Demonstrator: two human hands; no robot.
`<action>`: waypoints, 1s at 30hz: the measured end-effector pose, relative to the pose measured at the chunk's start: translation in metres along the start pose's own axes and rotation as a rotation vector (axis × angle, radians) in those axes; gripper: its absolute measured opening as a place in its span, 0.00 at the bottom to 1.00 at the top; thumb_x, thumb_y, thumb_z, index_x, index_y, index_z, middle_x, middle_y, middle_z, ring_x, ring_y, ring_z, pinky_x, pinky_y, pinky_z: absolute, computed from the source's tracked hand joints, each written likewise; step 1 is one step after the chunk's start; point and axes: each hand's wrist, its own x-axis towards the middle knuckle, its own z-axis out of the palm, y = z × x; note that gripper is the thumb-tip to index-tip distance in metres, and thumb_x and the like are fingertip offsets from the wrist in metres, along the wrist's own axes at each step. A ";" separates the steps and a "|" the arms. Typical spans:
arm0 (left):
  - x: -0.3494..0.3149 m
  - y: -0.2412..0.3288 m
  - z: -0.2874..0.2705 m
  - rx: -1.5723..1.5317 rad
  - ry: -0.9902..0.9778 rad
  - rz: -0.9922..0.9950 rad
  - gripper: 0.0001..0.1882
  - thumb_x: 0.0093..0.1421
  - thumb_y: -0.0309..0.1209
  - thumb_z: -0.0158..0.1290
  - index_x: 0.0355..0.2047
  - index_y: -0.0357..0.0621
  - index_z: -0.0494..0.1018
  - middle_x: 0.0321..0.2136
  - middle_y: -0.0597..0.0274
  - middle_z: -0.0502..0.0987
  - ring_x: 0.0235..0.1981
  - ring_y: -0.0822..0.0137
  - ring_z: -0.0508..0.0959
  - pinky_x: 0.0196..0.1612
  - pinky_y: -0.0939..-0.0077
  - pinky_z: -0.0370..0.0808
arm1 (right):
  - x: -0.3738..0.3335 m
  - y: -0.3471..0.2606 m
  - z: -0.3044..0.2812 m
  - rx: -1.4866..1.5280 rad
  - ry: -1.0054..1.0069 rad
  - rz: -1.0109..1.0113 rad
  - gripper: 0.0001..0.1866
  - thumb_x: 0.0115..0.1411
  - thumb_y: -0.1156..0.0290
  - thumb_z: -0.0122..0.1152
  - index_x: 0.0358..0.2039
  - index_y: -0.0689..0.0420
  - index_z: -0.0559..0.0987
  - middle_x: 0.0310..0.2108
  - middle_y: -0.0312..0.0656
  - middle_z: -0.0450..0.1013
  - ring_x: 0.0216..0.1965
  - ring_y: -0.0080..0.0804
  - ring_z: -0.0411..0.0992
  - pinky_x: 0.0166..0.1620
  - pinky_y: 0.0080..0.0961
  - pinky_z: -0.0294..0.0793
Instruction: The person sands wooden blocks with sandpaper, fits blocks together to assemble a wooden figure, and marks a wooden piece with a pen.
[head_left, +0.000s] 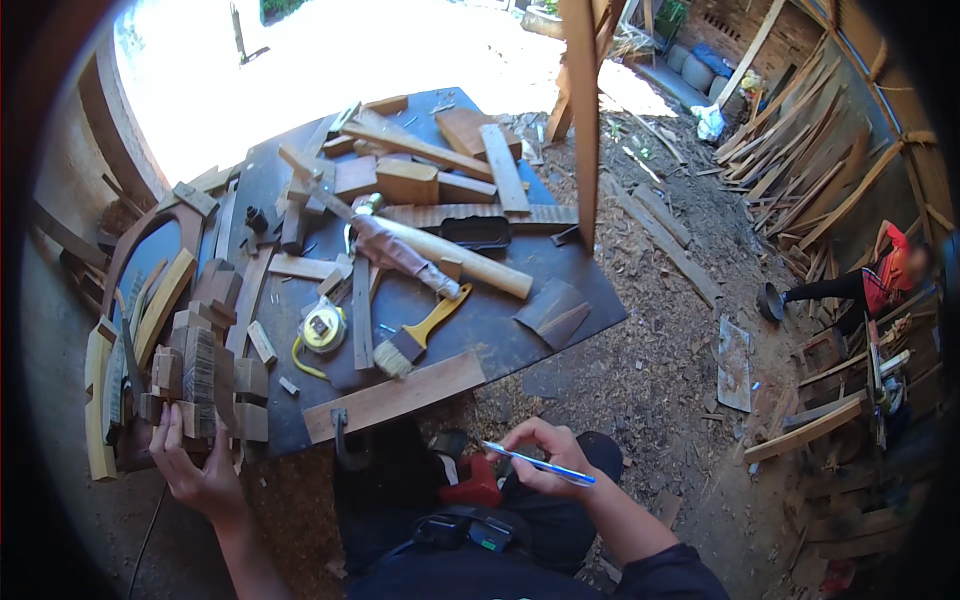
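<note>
At the left end of the table, my left hand reaches up to a cluster of short wood blocks. Its fingers and thumb close around the near end of a wooden block with a rough, grey-striped face. Smaller blocks stand close beside it, and which of them the fingertips also touch I cannot tell. My right hand is above my lap, off the table's near edge. Between its fingers is a blue and white pen, its tip pointing left toward the table.
A board lies along the near edge with a metal clamp. A tape measure, a paintbrush and wood offcuts cover the dark table. Red object by my legs. At right, a person sits near stacked wood strips.
</note>
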 end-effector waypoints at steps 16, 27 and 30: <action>0.015 0.013 0.005 0.039 0.054 0.005 0.31 0.44 0.35 0.79 0.48 0.43 0.79 0.45 0.57 0.82 0.44 0.58 0.82 0.45 0.66 0.82 | 0.186 -0.087 0.168 0.272 -0.562 -0.276 0.12 0.60 0.77 0.64 0.45 0.62 0.80 0.38 0.45 0.83 0.39 0.32 0.83 0.44 0.27 0.82; 0.010 0.009 -0.008 0.017 0.098 -0.005 0.30 0.42 0.34 0.78 0.47 0.44 0.81 0.45 0.56 0.82 0.42 0.60 0.83 0.41 0.69 0.83 | 0.176 -0.080 0.245 1.350 -0.494 0.329 0.07 0.72 0.68 0.57 0.38 0.57 0.72 0.37 0.50 0.81 0.39 0.38 0.80 0.45 0.35 0.81; 0.015 0.017 -0.001 0.010 0.024 -0.030 0.26 0.48 0.34 0.75 0.47 0.43 0.81 0.45 0.55 0.82 0.43 0.57 0.83 0.45 0.66 0.82 | 0.167 -0.074 0.250 1.488 -0.444 0.403 0.07 0.72 0.67 0.59 0.39 0.56 0.73 0.38 0.49 0.81 0.40 0.38 0.81 0.45 0.33 0.81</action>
